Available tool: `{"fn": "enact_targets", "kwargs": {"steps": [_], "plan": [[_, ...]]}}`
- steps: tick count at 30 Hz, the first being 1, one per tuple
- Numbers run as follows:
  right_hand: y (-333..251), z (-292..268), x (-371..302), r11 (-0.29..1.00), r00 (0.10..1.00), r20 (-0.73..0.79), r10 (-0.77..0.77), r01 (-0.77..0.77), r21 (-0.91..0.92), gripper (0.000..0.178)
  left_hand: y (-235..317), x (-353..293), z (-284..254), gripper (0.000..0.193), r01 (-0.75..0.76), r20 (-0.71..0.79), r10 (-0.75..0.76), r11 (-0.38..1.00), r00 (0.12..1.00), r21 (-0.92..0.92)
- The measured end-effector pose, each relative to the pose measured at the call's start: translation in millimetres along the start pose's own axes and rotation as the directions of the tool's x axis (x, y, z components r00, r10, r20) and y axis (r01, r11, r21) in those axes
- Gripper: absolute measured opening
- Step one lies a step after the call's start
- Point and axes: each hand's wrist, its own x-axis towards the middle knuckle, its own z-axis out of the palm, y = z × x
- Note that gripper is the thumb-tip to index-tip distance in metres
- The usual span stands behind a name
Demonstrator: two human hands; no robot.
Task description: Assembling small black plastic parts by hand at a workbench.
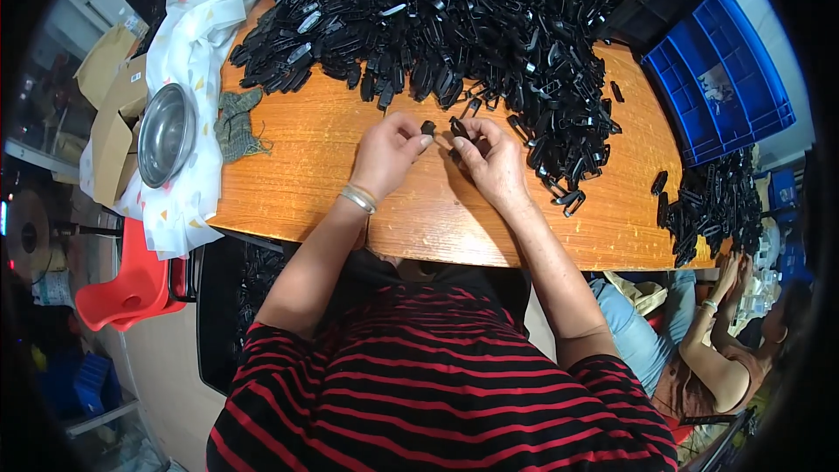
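Observation:
My left hand (387, 156) is closed, pinching a small black plastic piece (427, 128) between thumb and fingers. Just to its right, my right hand (494, 160) grips another black plastic piece (458, 128), longer and upright at the fingertips. A narrow gap separates the two pieces, above the wooden table (419, 218). Beyond both hands spreads a big heap of black plastic pieces (437, 26), some solid and slim, others like open frames. Their exact kind is too small to make out.
At the left, a metal bowl (167, 135) rests on a patterned white plastic sheet (197, 44), beside a grey-green cloth (236, 127). A red chair (140, 284) stands below. On the right are a blue crate (721, 79), a smaller black heap (712, 210) and a seated co-worker (712, 358).

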Motion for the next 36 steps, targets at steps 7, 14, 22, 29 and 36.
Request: {"fn": "enact_targets", "kwargs": {"steps": [7, 14, 22, 29, 36], "plan": [[-13.2, 4.7, -6.6, 0.993, 0.999, 0.009, -0.039, 0.038, 0.115, 0.024, 4.0, -10.1, -7.5, 0.03, 0.23, 0.182, -0.141, 0.554, 0.973, -0.8], [-24.5, 8.3, -7.5, 0.988, 0.99, -0.01, -0.139, 0.14, 0.067, 0.023, 11.1, -15.1, -12.0, 0.032, 0.225, 0.202, -0.105, 0.567, 0.974, -0.793], [-27.3, 9.4, -11.9, 0.973, 0.973, 0.008, -0.231, 0.231, -0.026, 0.025, 9.2, -27.1, -6.2, 0.03, 0.153, 0.122, -0.094, 0.578, 0.988, -0.801], [-42.6, 30.8, -38.7, 0.956, 0.954, -0.097, -0.283, 0.273, -0.105, 0.034, 6.0, -50.8, 5.1, 0.025, 0.091, 0.021, -0.131, 0.558, 0.991, -0.825], [-50.0, 52.2, -54.4, 0.981, 0.986, 0.027, -0.166, 0.162, 0.108, 0.05, 22.8, -56.2, -15.3, 0.033, 0.171, 0.139, -0.104, 0.449, 0.985, -0.877]]}}
